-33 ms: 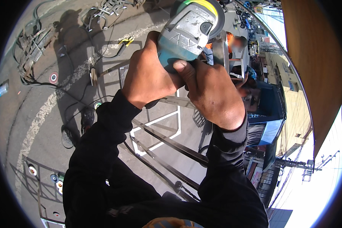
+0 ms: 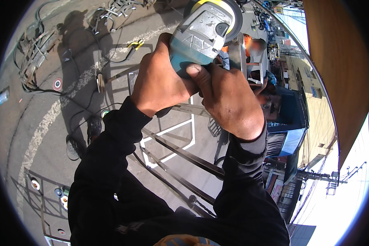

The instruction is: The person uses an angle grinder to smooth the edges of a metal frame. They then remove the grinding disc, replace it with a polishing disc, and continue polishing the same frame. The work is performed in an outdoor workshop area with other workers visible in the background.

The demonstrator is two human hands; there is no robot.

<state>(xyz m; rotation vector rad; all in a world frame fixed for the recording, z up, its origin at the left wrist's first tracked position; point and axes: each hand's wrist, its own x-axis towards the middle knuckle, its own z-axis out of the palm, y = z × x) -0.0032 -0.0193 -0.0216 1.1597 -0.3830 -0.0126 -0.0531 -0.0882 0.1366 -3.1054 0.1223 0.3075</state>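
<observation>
Grinder [image 2: 199,39] with a fat silver head, all scratched, with dark marks on it. Just below the head is a blue-green body [image 2: 184,59]. A round black button [image 2: 222,28] sits on the right side of the silver part. The wheel [image 2: 235,14] pokes out from behind the head. It is round, with a bright yellow band and a dark rim, and the top edge of the view cuts off a bit of it.

The grinder is right between the left hand [image 2: 160,80] and the right hand [image 2: 233,101], and it touches both. Its silver head and wheel stick out past the fingers, and the blue-green body goes down into them. The left fingers are curled in close round its left side. The right fingers are bent in close too, from the other side, and the right thumb [image 2: 195,73] lies on the blue-green body. Most of the fingertips are hidden, so I cannot tell where they end.

Below the fingers, long dark bars [image 2: 184,154] run on a slant, with a white frame [image 2: 193,131] near them. Left of the fingers, on the road [image 2: 53,158], are a yellow and black clamp [image 2: 136,46], then a round disc [image 2: 58,84], and, well apart, a bottle [image 2: 2,97]. Farther off, right of the grinder, is a person in orange [image 2: 247,42].
</observation>
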